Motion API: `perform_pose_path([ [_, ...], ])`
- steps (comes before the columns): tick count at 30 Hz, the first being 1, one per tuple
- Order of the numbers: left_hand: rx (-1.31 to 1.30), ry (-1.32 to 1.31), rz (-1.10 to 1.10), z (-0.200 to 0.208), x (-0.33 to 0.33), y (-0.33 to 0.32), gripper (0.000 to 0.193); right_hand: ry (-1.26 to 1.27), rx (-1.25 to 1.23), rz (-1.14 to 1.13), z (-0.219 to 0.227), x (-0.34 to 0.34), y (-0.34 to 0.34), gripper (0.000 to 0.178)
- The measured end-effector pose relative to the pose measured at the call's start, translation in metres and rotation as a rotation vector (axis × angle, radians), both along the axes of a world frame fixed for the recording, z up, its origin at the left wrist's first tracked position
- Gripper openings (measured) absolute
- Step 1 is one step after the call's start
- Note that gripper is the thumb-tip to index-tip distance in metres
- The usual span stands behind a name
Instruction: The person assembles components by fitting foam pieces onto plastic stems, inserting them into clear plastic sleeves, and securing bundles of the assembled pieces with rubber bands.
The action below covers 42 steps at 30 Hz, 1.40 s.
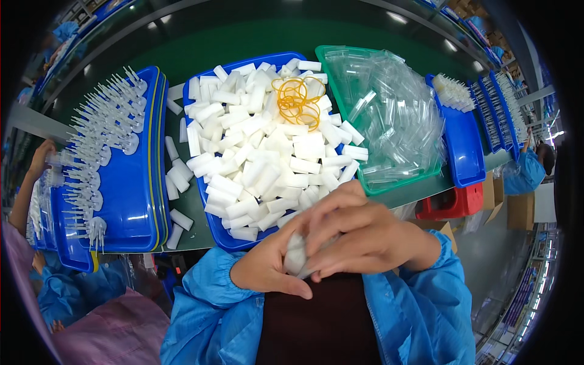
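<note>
My left hand (264, 261) is closed around a small greyish-white bundle (295, 255), its thumb stretched out below. My right hand (362, 234) bends over the same bundle with curled fingers, blurred by motion. What the bundle is made of is mostly hidden by the fingers. Just beyond both hands lies a blue tray (214, 226) heaped with short white foam cylinders (255, 173). A loose tangle of yellow rubber bands (298, 100) rests on top of that heap, toward its far right.
Stacked blue trays (131, 213) at left carry rows of white spiky plastic parts (103, 131). Loose foam pieces (176, 176) lie beside them. A green tray (398, 184) holds clear plastic tubes (395, 115). Farther right are a blue tray (465, 173) and a red stool (453, 204). Co-workers sit both sides.
</note>
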<state>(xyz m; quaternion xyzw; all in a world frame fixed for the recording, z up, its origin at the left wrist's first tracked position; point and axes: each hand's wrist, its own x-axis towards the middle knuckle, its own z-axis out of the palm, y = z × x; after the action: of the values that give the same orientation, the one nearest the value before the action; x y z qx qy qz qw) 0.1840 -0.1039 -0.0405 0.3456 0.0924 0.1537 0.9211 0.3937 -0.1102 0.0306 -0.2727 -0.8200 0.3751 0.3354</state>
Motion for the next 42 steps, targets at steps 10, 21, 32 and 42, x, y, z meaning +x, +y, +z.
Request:
perform_pose_path([
  [10, 0.423, 0.090, 0.219, -0.006, 0.000, 0.002, 0.041, -0.560, 0.380, -0.353, -0.005, 0.019, 0.136, 0.026],
  [21, 0.432, 0.198, 0.340, -0.008, -0.005, 0.000, 0.034, -0.937, 0.354, -0.455, -0.016, 0.008, 0.188, 0.010],
  [32, 0.344, 0.154, 0.582, -0.006, 0.004, -0.003, 0.034, -0.499, 0.340, -0.429, 0.010, 0.013, 0.147, 0.013],
  [42, -0.023, -0.446, 0.332, -0.011, 0.004, -0.002, 0.037, -0.131, -0.042, -0.150, 0.006, 0.000, 0.049, 0.009],
])
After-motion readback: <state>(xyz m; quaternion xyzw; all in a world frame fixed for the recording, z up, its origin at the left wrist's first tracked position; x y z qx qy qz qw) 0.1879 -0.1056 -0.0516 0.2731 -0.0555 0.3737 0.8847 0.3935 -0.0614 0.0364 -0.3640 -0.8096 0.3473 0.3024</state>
